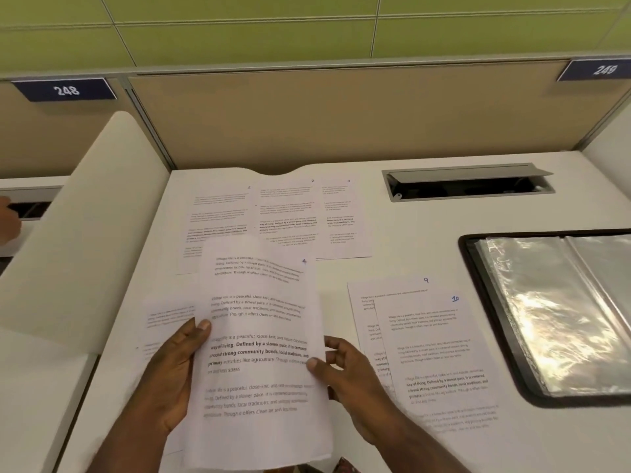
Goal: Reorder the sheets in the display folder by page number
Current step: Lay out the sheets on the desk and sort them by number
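Sheet 4 (259,336) was pinched at both side edges by the left hand (174,367) and right hand (345,373) above the desk's near edge, seemingly for sorting; the display folder (560,312) lay open at the right edge

Left hand (177,367) thumb pinching; right hand (345,373) fingers curled, pinching.

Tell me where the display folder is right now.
The display folder lies open at the desk's right edge in the head view, right of the sheets numbered 9 and 10, below the cable slot.

Signs (65,90) 248, 249 — sheets (440,349) 9, 10
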